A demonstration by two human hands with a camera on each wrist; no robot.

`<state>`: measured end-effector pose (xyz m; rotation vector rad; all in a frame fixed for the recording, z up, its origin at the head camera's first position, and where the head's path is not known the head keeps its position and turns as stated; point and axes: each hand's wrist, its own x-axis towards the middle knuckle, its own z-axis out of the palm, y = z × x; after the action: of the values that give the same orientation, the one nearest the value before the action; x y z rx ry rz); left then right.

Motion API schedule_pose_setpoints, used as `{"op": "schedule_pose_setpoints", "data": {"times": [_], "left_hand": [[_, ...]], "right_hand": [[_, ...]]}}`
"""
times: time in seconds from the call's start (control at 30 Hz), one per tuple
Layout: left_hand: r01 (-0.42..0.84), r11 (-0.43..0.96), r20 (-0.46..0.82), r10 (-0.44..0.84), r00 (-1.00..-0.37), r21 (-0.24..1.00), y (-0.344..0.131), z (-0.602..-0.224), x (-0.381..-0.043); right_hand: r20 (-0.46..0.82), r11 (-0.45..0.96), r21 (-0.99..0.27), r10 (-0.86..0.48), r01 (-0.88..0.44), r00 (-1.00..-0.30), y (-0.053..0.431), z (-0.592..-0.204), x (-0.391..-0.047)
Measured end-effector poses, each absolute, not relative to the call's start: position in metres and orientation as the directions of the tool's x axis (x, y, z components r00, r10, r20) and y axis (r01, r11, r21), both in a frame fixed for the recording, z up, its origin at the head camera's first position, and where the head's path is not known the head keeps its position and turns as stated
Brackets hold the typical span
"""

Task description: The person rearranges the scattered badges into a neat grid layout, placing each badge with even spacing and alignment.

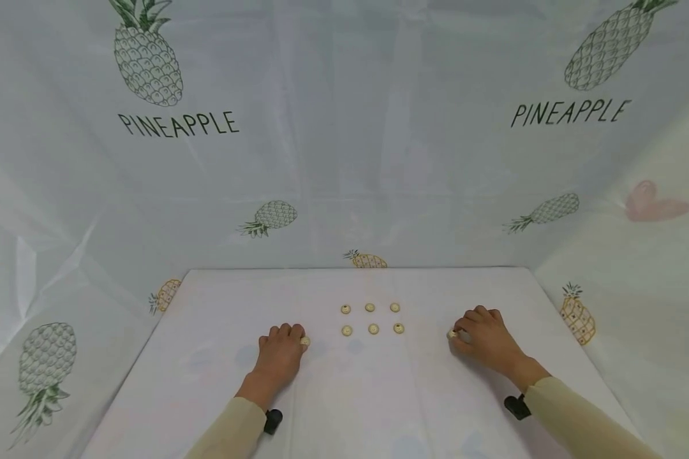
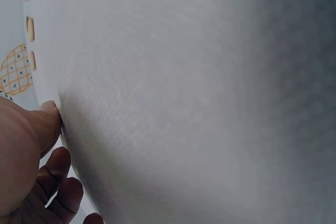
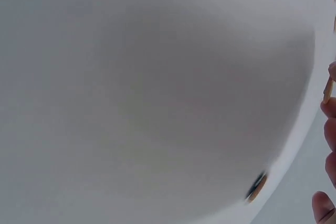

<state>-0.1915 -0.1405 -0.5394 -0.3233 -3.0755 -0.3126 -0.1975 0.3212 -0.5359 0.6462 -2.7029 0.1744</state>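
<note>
Small, round, pale wooden discs with faint dark marks lie on the white-covered table (image 1: 356, 395) in two short rows; one disc (image 1: 373, 329) is in the middle of the near row. On the left, my left hand (image 1: 278, 354) has its fingers curled at a separate disc (image 1: 305, 341), seemingly pinching it at the tabletop. In the left wrist view the thumb (image 2: 48, 121) touches the cloth, and that disc is hidden. Over on the right, my right hand (image 1: 485, 338) pinches another disc (image 3: 328, 90) on edge between thumb and fingertips.
A white sheet with pineapple prints (image 1: 148, 64) hangs behind the table and at both sides. Black wrist straps (image 1: 272, 421) show at both sleeves. A blurred tan and dark shape (image 3: 257, 187) appears low in the right wrist view; I cannot tell what it is.
</note>
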Motion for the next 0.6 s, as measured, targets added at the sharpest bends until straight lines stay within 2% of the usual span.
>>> {"op": "schedule_pose_setpoints", "data": {"times": [0.33,0.6], "left_hand": [[0.210,0.960,0.059,0.202,-0.978,0.186,-0.139,-0.541,-0.194],[0.209,0.957,0.062,0.200,-0.978,0.201,-0.140,-0.542,-0.193]], "right_hand": [[0.392,0.856,-0.020,-0.468,-0.516,-0.792,0.266,-0.532,-0.200],[0.333,0.832,-0.033,-0.513,-0.553,-0.791,0.233,-0.535,-0.193]]}}
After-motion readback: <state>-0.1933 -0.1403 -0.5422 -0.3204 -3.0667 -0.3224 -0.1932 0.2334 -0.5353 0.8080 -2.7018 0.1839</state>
